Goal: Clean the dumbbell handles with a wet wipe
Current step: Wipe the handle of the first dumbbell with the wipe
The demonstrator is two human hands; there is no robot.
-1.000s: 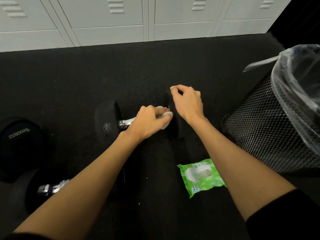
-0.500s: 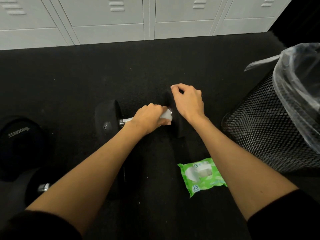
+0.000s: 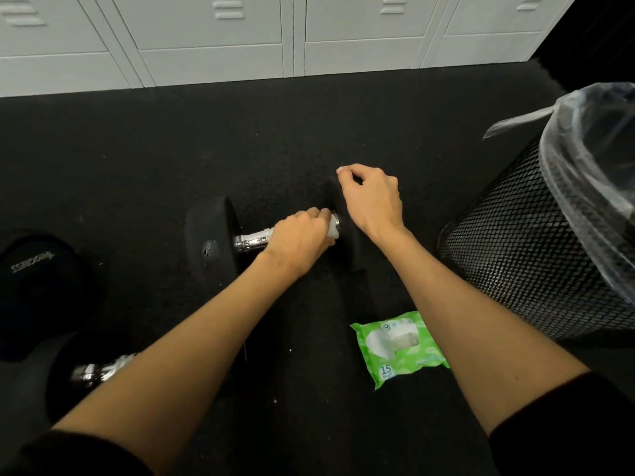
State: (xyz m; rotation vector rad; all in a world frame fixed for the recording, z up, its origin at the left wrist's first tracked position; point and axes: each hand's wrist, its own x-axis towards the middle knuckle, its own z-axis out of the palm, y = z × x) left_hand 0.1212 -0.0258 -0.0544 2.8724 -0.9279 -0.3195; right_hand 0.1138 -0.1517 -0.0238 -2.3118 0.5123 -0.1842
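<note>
Now the dumbbell [image 3: 220, 242] is seen lying on the black floor [image 3: 275, 132], and its far weight is pinned from above by the right hand [image 3: 372, 201], most likely so that nothing can roll while the rubbing is done. The chrome handle [image 3: 252, 239] is exposed only near the left weight; the rest is covered by the left hand [image 3: 299, 240]. That grip is wrapped closed around the bar, and a white wet wipe [image 3: 332, 228] is clamped between fingers and metal, a small fold poking out at the right end of the handle. The right grip is curled loosely over the weight's rim, thumb and forefinger near each other, and nothing is carried in it. A second dumbbell handle [image 3: 103, 369] is left bare at lower left, judged not yet done. The green wipes pack [image 3: 398, 348] is kept on the floor between the forearms and the mesh bin [image 3: 515, 255], well within reach
</note>
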